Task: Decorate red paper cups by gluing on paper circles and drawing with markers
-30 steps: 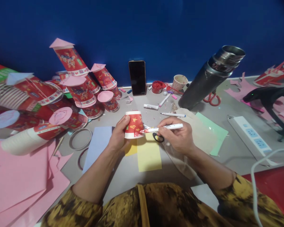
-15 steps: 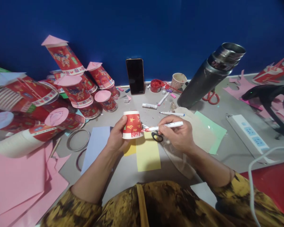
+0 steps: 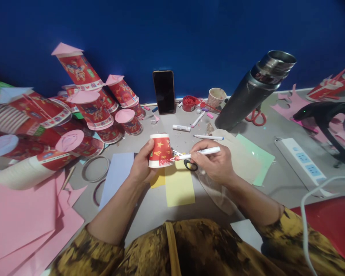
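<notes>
Gripping a red paper cup point(image 3: 160, 147) around its side, the left hand point(image 3: 143, 163) has its thumb near the white bottom edge as seen — red marks sit on the lower white band. Pinched in the right hand's point(image 3: 212, 163) fingers, a white marker point(image 3: 199, 154) points its red tip at that band. Beyond the grip stands a phone point(image 3: 163, 92); below lies yellow paper point(image 3: 180, 191).

grey table point(image 3: 149, 214) bearing pink paper point(image 3: 20, 218), phone point(image 3: 163, 92), scissors point(image 3: 190, 165)
</notes>
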Demonstrator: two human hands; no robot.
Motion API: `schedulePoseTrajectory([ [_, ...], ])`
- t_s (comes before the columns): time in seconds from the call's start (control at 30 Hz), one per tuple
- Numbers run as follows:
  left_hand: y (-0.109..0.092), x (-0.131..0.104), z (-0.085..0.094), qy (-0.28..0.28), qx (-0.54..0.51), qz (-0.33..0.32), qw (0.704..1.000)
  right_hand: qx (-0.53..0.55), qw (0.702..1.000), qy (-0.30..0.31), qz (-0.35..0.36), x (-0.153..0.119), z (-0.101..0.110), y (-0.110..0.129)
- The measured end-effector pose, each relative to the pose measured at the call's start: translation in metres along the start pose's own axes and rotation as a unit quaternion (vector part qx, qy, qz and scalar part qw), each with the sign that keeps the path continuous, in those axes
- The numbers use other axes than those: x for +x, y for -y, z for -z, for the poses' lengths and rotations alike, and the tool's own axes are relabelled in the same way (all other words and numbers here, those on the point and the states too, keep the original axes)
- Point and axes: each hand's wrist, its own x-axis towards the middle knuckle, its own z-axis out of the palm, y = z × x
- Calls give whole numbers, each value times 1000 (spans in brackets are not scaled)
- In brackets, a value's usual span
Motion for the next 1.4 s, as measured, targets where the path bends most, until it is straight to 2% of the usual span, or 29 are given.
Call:
schedulePoseTrajectory([
  [0.37, 3, 0, 1, -3, 18, -25, 1000, 15, 999, 37, 4, -1, -2, 2],
  [0.63, 4, 1, 2, -9, 11, -9, 1000, 22, 999, 40, -18, 1, 1, 3],
  [0.83, 6, 1, 1, 1, 31, -26, 999, 40, 998, 42, -25, 1, -3, 5],
  [1.03, 4, 0, 3, -4, 44, -27, 999, 9, 998, 43, -36, 2, 0, 7],
  [1.27, 3, -1, 0, 16, 61, -54, 997, 31, 998, 49, -16, 0, -4, 8],
  [1.4, 4, -1, 0, 9, 62, -53, 997, 6, 999, 45, -18, 0, -2, 7],
])
